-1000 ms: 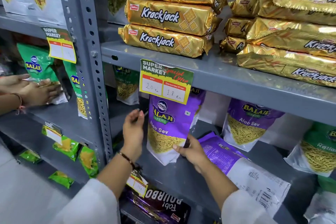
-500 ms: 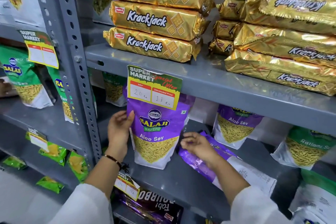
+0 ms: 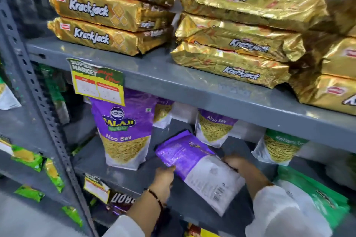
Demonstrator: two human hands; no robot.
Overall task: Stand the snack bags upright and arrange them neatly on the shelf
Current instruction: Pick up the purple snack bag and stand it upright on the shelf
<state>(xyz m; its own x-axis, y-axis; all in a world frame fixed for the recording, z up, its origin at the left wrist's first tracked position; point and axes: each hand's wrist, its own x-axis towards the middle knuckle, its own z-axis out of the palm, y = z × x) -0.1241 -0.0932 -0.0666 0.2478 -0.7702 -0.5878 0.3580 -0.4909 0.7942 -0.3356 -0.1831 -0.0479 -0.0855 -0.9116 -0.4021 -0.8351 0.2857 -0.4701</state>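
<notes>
Task about midway, judged from the middle shelf (image 3: 119, 177). Done: one purple Aloo Sev bag (image 3: 125, 132) stands upright at 9 o'clock of the hands; two more purple bags stand at the back; a green bag (image 3: 279, 148) stands at 2 o'clock. In hand: a purple bag lying flat (image 3: 198, 167), back face up. The left hand (image 3: 163, 177) curls on its 8 o'clock edge; the right hand (image 3: 237, 163) grips its 3 o'clock edge. Left: raising this bag, and a flat green bag (image 3: 312, 194) at 4 o'clock
</notes>
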